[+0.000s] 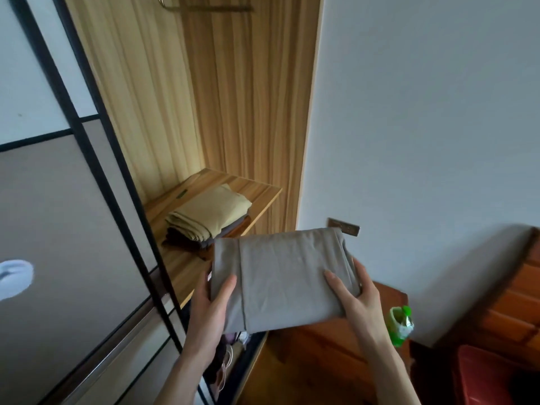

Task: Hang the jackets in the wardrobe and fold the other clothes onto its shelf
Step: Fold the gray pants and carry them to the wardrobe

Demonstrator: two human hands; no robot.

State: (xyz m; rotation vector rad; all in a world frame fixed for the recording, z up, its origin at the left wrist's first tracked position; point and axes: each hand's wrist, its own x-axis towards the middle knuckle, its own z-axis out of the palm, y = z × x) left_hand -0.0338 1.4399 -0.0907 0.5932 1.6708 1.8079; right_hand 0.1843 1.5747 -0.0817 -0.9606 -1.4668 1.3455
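- Folded grey garment (280, 276) held just in front of shelf (257, 191), gripped by left hand (209, 305) & right hand (355, 293), thumbs on top, fingers curled under.
- On shelf: folded tan garment (209, 213) atop dark one (187, 241).
- Right of shelf: white wall (423, 112), green bottle (400, 324), wooden nightstand (321, 355).
- Left of shelf: black-framed sliding door (73, 200).
- Under shelf: clutter, hard to make out.

Cloth and wood grain pretty much everywhere

Folded grey garment (280, 276) looks like soft matt cloth, same for the tan one (209, 213); shelf (257, 190) is smooth striped wood veneer, bottle (400, 325) shiny green plastic.
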